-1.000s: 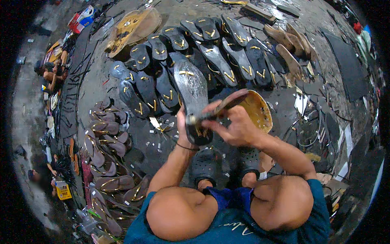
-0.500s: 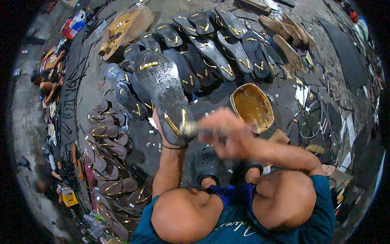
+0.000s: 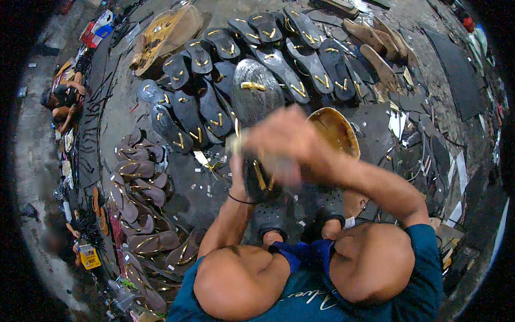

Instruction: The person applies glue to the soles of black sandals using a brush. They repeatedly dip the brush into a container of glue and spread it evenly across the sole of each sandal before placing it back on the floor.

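Note:
My left hand (image 3: 236, 180), partly hidden, supports a dark sandal sole (image 3: 260, 104) from below and along its left side. Gold strap ends show on the sole's upturned face, which looks wet and shiny toward its far end. Over the sole's middle, my right hand (image 3: 292, 140) is closed and smeared by motion. From its left side sticks out the pale, blurred tip of what looks like a brush (image 3: 234, 143). Just right of that hand, and partly covered by it, stands an open tub (image 3: 356, 140) of amber-brown paste.
Rows of dark soles with gold strap ends (image 3: 322, 80) lie ahead. Finished-looking brown sandals (image 3: 153, 193) are heaped at left. Shoe lasts (image 3: 375, 40) rest at far right, a large stained block (image 3: 161, 40) at far left. Other people (image 3: 67, 102) sit along the left edge.
The sole has moved right and now points straighter away from me. My right hand has shifted slightly left and up, now across the sole's middle and partly over the tub.

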Motion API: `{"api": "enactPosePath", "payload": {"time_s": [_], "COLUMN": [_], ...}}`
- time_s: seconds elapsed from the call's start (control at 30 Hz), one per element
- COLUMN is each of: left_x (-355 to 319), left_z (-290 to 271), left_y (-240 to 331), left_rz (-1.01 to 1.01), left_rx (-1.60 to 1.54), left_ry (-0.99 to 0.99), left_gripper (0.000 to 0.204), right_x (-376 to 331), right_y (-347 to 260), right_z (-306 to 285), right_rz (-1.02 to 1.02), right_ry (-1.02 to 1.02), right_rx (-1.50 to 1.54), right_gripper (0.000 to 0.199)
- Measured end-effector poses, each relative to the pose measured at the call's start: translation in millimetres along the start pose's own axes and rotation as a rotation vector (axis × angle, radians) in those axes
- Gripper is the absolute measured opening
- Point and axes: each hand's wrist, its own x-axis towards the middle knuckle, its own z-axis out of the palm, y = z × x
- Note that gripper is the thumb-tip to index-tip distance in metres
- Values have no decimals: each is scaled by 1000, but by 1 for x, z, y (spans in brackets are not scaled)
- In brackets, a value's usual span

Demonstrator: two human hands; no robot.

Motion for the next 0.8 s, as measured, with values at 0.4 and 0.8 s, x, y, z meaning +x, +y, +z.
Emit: {"api": "enactPosePath", "payload": {"time_s": [0.4,0.8], "left_x": [16,19], "left_z": [-5,-75], "left_y": [16,40], "left_rz": [-12,215], "left_rx": [-207,-179], "left_ry": [41,285], "left_gripper": [43,37], "right_x": [-32,-31], "right_y": [-48,-24], "right_z": [-5,-4], "right_rz": [-116,370], "right_ry": [-179,-217], "right_rx": [90,312], "right_gripper": [35,23]}}
